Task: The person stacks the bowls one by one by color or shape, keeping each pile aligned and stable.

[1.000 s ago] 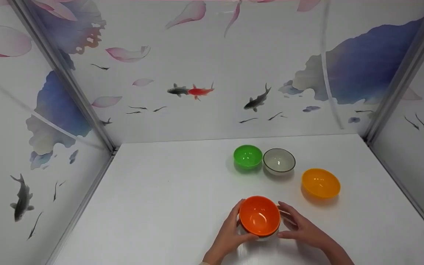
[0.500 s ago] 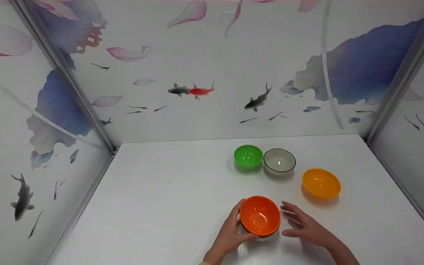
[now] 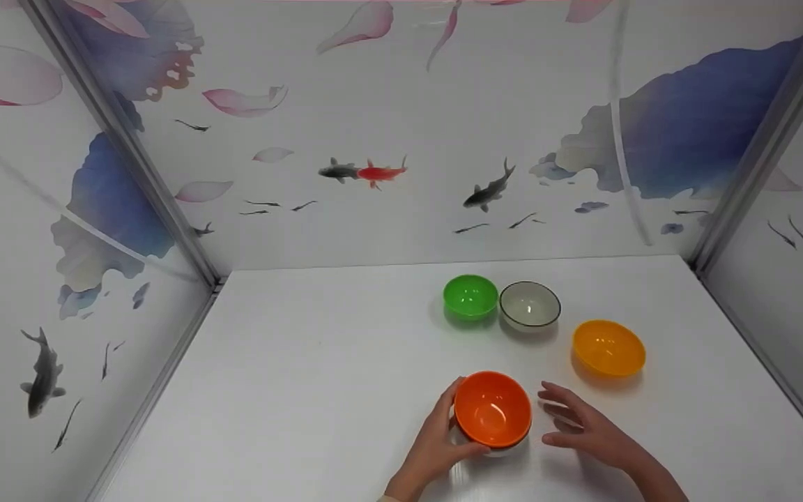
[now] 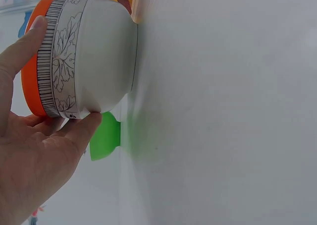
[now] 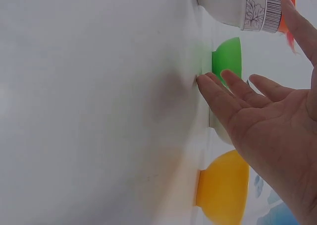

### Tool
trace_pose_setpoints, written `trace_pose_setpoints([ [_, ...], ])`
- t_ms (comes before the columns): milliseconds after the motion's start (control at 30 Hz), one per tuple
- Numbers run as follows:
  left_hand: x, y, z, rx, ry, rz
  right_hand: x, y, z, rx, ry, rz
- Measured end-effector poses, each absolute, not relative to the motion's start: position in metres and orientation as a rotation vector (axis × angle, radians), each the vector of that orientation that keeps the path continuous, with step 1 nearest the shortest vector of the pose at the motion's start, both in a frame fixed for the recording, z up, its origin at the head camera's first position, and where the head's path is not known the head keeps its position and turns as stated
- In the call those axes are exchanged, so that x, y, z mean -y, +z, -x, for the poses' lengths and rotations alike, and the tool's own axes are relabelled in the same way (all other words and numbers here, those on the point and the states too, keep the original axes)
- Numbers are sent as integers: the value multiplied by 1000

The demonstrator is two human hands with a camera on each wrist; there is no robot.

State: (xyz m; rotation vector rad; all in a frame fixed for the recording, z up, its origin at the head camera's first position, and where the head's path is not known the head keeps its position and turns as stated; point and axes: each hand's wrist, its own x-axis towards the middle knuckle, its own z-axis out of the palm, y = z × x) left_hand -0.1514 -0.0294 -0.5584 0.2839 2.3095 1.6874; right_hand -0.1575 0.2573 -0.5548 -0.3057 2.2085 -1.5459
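An orange bowl (image 3: 492, 408) is nested in a white bowl (image 4: 101, 51) with a dark line pattern of leaves and stripes round its upper band. The stack stands upright on the white table near the front. My left hand (image 3: 433, 440) holds it from the left, thumb at the orange rim and fingers round the far side. To the right of the stack, apart from it, my right hand (image 3: 586, 431) hovers low over the table. Its fingers are spread and relaxed, palm toward the bowls, with nothing in them.
Farther back stand a green bowl (image 3: 470, 298) and, right beside it, a pale grey bowl (image 3: 529, 307) with a dark rim. A yellow-orange bowl (image 3: 608, 348) is at the right, beyond my right hand. Printed panels (image 3: 401, 230) wall in the table's back and sides.
My right hand has drawn away to the right from the stacked bowls, widening the gap. The left hand and all the bowls have stayed in place.
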Motion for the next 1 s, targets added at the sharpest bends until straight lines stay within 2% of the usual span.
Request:
trace_pose_setpoints([
  [400,30,-558,151,-2316,1691,-325,-263,-553,159,-2240,-1560,298],
  [1000,28,-557,152,-2323,1665,-252,-276,-548,162,-2249,-1559,358],
])
